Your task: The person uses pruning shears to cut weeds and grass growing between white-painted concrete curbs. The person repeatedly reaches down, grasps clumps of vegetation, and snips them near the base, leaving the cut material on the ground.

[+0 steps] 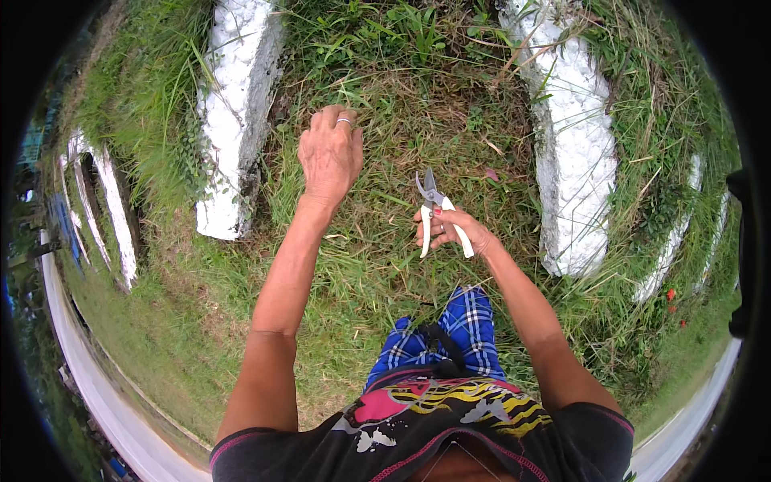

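In my right hand (pixel 461 229) rests a pair of bypass pruning shears (pixel 431 195) with white handles. Its handles are spread, and the metal blades stand apart, pointing away from me. My left hand (pixel 330 153) reaches farther forward, back side up and fingers bent, over the grass near the left white block. A ring shows on one finger. The fingertips are hidden, so I cannot tell whether they hold any grass. Beneath both hands lies a strip of short grass mixed with dry cut blades (pixel 385 162).
White-painted concrete blocks (pixel 226 138) (pixel 578 162) flank the strip on the left and right. Taller grass (pixel 415 33) grows ahead. More white blocks (pixel 114 211) stand farther left, and others (pixel 668 253) are half covered by grass at right. A pale road (pixel 102 397) curves behind.
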A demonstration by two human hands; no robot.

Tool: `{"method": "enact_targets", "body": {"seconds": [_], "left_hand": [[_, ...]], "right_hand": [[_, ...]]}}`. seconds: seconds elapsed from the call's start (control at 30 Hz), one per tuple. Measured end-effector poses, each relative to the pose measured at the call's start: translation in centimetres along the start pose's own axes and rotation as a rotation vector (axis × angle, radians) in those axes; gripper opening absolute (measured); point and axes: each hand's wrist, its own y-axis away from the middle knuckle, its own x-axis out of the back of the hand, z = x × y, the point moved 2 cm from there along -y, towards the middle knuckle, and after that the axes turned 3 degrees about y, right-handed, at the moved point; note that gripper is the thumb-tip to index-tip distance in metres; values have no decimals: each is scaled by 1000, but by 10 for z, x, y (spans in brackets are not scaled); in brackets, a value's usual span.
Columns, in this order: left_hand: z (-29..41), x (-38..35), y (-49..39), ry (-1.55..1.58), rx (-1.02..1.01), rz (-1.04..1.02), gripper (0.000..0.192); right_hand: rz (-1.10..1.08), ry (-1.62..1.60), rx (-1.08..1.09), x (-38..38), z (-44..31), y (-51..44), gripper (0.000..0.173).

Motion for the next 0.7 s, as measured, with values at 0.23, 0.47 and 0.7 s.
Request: {"method": "enact_targets", "body": {"seconds": [0.23,0.47,0.7], "left_hand": [[20,-95,-23,-188,56,-377,41],[-9,-95,-50,23,75,-445,26],[-13,-90,-55,119,186,-544,31]], "right_hand": [[69,27,51,-2,-12,4,48],[7,9,30,0,-29,-36,53],[51,-45,17,14,-59,-97,47]]}}
